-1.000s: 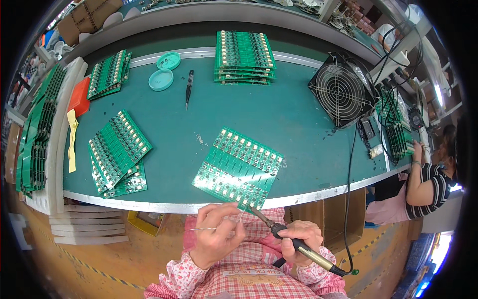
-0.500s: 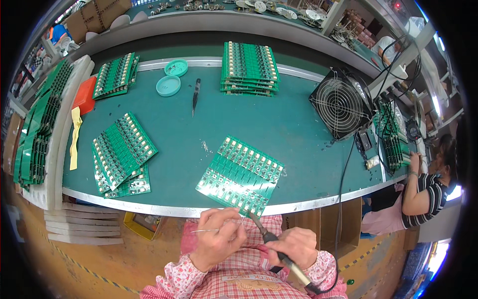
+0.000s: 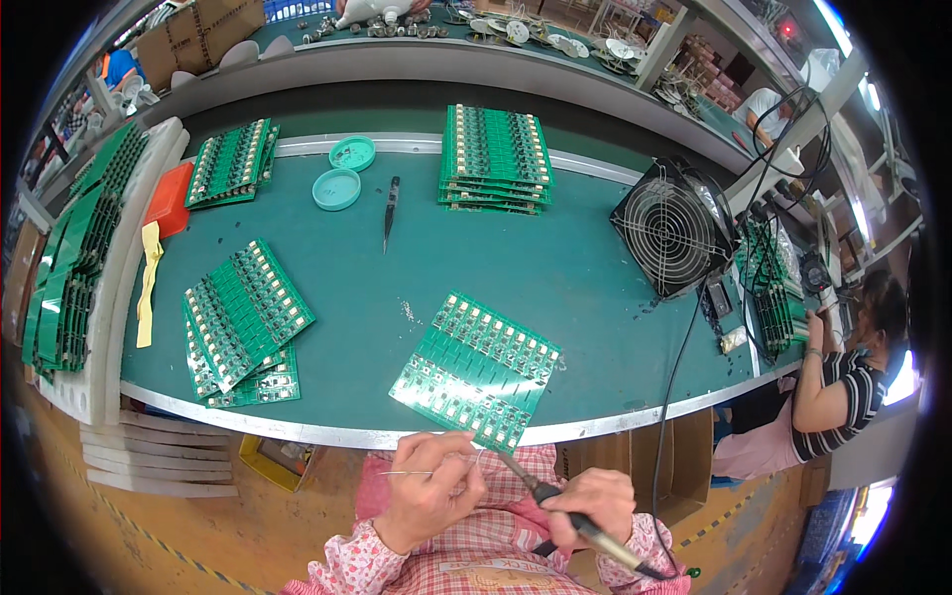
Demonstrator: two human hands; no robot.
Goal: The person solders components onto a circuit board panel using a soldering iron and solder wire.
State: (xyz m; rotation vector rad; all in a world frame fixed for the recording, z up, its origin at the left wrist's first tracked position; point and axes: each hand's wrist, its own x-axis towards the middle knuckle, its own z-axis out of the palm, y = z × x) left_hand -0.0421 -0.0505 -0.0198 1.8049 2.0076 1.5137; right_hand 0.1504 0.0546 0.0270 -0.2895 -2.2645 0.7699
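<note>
Since the frame half a second ago, the head view has shifted so that the desk (image 3: 555, 238) sits lower in my picture; both grips have come down with it, keeping nearly the same place against the circuit board (image 3: 476, 372).

In the head view, I see the left grip (image 3: 434, 491) pinching a thin solder wire (image 3: 407, 473), and the right grip (image 3: 598, 503) closed around the handle of a soldering iron (image 3: 518, 469). The iron's tip is at the board's near right corner, close to the left fingertips; I can't tell from here whether it touches.

What worries me is that corner, which reaches over the desk's front edge: a firm press there could tilt or slide the board. A slip of the iron could burn the left fingertips, and a tug on its cable (image 3: 666, 397), which rises toward the fan (image 3: 666, 226) by the right edge, could cause one. Too much solder might bridge the closely set parts.

The board lies flat at the desk's front edge, just beyond both grips. The left fingertips overlap its near edge in my view, while the right grip stays back, clear of it.
</note>
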